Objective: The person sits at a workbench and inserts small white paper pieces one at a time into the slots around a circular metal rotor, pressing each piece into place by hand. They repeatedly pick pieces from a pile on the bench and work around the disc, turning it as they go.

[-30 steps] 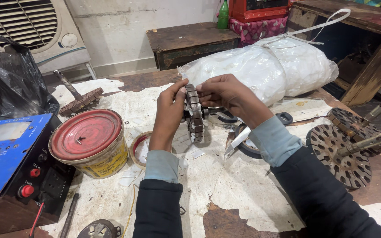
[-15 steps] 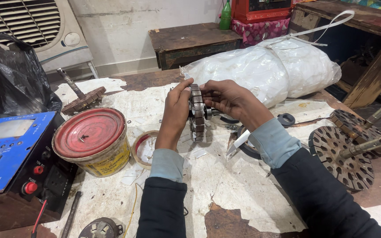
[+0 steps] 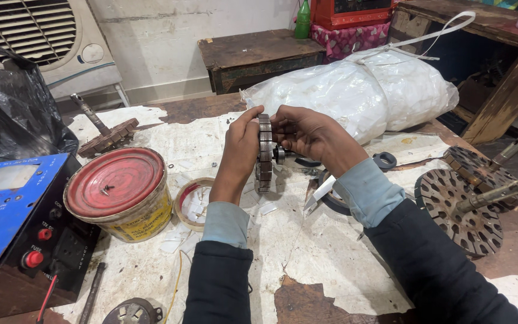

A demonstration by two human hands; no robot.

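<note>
We hold a slotted metal disc [image 3: 264, 153] upright on edge above the paper-covered table [image 3: 307, 252], left hand [image 3: 239, 153] and right hand [image 3: 310, 135] pinching its 2 faces, a red-lidded tin [image 3: 118, 192] and tape roll [image 3: 192, 203] beside them, the disc's far face hidden.
</note>
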